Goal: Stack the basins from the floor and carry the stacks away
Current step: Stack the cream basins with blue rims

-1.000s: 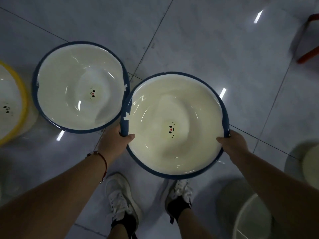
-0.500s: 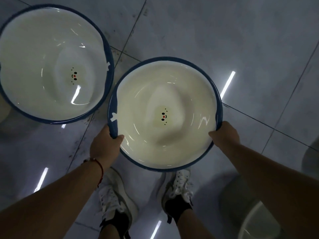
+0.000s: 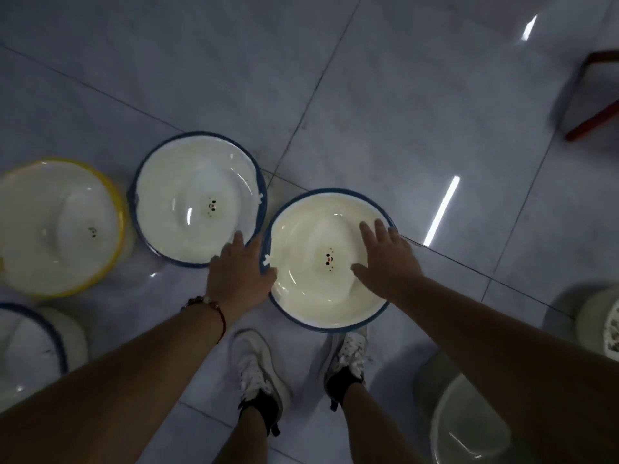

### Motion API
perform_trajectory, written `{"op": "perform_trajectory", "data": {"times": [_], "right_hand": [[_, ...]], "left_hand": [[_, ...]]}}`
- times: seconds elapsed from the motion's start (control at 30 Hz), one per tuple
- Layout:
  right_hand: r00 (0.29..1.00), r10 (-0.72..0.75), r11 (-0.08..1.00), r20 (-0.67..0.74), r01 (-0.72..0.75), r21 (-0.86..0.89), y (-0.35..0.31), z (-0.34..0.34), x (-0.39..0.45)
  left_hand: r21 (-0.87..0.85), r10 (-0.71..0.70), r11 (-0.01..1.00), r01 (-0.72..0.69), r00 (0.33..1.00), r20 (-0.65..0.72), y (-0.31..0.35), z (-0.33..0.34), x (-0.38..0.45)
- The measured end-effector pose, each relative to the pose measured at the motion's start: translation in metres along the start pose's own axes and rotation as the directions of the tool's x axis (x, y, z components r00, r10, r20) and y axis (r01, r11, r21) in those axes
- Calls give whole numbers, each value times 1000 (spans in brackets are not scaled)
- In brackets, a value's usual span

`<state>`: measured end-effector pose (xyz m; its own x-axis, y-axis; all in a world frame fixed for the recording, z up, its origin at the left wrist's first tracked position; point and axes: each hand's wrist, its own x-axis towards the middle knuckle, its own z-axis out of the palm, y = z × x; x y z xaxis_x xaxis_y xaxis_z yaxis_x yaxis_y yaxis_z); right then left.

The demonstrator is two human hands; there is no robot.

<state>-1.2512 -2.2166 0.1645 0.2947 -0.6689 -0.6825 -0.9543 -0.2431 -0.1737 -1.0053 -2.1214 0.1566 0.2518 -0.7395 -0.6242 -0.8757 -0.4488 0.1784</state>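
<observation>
A cream basin with a blue rim (image 3: 301,283) sits on the tiled floor just ahead of my shoes. My left hand (image 3: 239,272) hovers with straight fingers over its left rim, holding nothing. My right hand (image 3: 385,256) is spread flat above the basin's right side, fingers straight, also holding nothing. A second blue-rimmed white basin (image 3: 187,202) stands on the floor to the left, its edge close to the first. Further left is a yellow-rimmed basin (image 3: 50,229).
Another blue-rimmed basin (image 3: 30,346) lies at the lower left. A pale basin (image 3: 469,430) sits at the lower right and a further one (image 3: 603,326) at the right edge. A red chair leg (image 3: 593,118) stands at the upper right. My shoes (image 3: 258,366) are below the basin.
Both hands have let go of the cream basin's rim and opened; the basin now rests on the floor. The view has pulled back, showing more basins on the left.
</observation>
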Motion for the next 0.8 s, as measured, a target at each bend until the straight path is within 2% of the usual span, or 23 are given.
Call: {"op": "perform_trajectory", "data": {"times": [0.17,0.3,0.47,0.7,0.8], "right_hand": [[979,-203,974,-19,201,-103,-78,-67,-69],[956,-292,939,-18,283,-198,-138,-74,-95],[951,-303,897,54,304,-321,-224,-27,-99],[921,-376,824,100,382,-419,-390,80,-113],[906,-398,796,144,419,-437,-461,115,-123]], "left_hand": [[14,0,1000,0,1000,-15,-17,-82,-77],[-6,-42,999,41,996,-76,-67,-99,-116],[-28,-164,986,163,985,-58,-171,-74,-148],[-32,-372,928,371,928,-13,-376,-16,-227],[-19,-408,913,408,913,-16,-448,-1,-259]]}}
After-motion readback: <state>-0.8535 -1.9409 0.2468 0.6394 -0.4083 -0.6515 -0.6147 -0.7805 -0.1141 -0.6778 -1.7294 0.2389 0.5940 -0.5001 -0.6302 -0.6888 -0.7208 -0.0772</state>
